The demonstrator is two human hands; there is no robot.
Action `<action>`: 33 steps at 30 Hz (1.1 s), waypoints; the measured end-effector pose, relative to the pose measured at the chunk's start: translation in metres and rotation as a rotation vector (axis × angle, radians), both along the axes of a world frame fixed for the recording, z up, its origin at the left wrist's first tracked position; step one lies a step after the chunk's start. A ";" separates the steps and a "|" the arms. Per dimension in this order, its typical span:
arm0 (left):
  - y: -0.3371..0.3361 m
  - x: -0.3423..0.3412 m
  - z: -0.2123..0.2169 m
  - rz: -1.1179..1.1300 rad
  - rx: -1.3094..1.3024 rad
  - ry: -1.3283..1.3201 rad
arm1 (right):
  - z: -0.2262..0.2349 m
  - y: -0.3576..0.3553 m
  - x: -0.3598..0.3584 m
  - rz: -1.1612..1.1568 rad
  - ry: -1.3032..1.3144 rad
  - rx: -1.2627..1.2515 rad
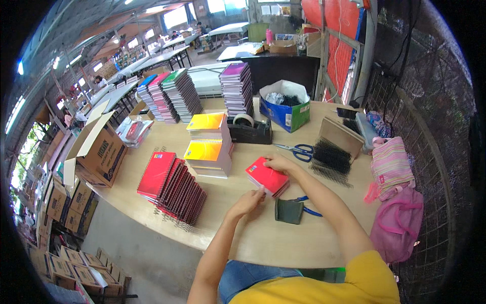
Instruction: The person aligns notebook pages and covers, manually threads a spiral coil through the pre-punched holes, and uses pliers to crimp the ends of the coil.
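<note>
- Hands on a small red pile (266, 177): the right hand (277, 163) grips its far edge; the left hand (248, 201) bunches its fingers at the near corner, pinching or merely touching, I can't tell.
- Just beside that pile, a blue-handled tool (289, 211).
- Leftward, stacked red spiral notebooks (167, 185).
- Beyond, scissors (302, 152), black wire combs (331, 156) and yellow-covered stacks (206, 151).
- Farther, a tape dispenser (249, 131), then purple-topped notebooks (236, 91).
</note>
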State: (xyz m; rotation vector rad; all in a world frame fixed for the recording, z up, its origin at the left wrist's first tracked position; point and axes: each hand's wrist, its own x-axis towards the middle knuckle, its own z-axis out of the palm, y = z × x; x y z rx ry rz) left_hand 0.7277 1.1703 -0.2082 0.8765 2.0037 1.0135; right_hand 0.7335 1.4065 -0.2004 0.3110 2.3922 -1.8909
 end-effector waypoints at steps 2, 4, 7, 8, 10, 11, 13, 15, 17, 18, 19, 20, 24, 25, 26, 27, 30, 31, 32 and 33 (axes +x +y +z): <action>0.010 0.012 0.023 -0.030 -0.079 0.129 | 0.006 0.019 -0.007 0.114 0.136 0.351; 0.000 0.017 0.070 0.030 -0.088 0.044 | -0.006 0.030 0.014 -0.201 0.420 0.667; -0.017 -0.038 0.046 0.434 0.181 0.508 | 0.062 -0.024 0.107 -0.087 0.000 0.637; -0.002 -0.058 0.030 0.461 0.253 0.732 | 0.064 -0.058 0.146 -0.103 -0.004 0.885; 0.036 -0.091 0.011 0.420 0.224 0.773 | 0.039 -0.090 0.194 -0.123 -0.034 1.134; 0.048 -0.105 0.007 0.361 0.115 0.591 | 0.021 -0.089 0.204 -0.116 -0.054 1.133; 0.063 -0.117 0.009 0.293 -0.014 0.373 | 0.008 -0.073 0.225 -0.139 -0.098 1.111; 0.065 -0.116 0.017 0.282 -0.068 0.299 | 0.006 -0.051 0.252 -0.194 -0.145 1.056; 0.043 -0.124 0.010 0.363 -0.022 0.418 | 0.021 -0.040 0.252 -0.158 -0.002 1.015; 0.028 -0.128 0.006 0.419 0.001 0.482 | 0.031 -0.032 0.243 -0.127 0.081 0.996; 0.040 -0.106 0.017 0.359 0.074 0.691 | 0.027 -0.008 0.237 -0.280 0.122 0.939; 0.037 -0.092 0.024 0.406 0.257 0.601 | 0.020 0.014 0.220 -0.406 0.190 0.873; 0.011 0.010 0.052 0.468 0.695 0.567 | -0.023 0.076 0.190 -0.583 -0.044 1.454; -0.006 0.030 0.048 0.468 0.707 0.693 | -0.031 0.083 0.182 -0.576 -0.028 1.537; -0.027 0.046 0.041 0.476 0.715 0.823 | -0.029 0.084 0.175 -0.591 0.071 1.497; -0.050 0.058 0.023 0.424 0.586 0.745 | -0.023 0.084 0.173 -0.609 0.161 1.458; -0.068 0.081 -0.003 0.444 0.527 0.724 | -0.005 0.076 0.175 -0.548 0.402 1.379; -0.065 0.089 -0.007 0.471 0.572 0.752 | 0.004 0.075 0.178 -0.491 0.459 1.298; -0.063 0.093 -0.009 0.492 0.566 0.681 | 0.014 0.072 0.186 -0.437 0.509 1.218; -0.062 0.096 -0.010 0.520 0.556 0.611 | 0.036 0.051 0.190 -0.361 0.512 1.189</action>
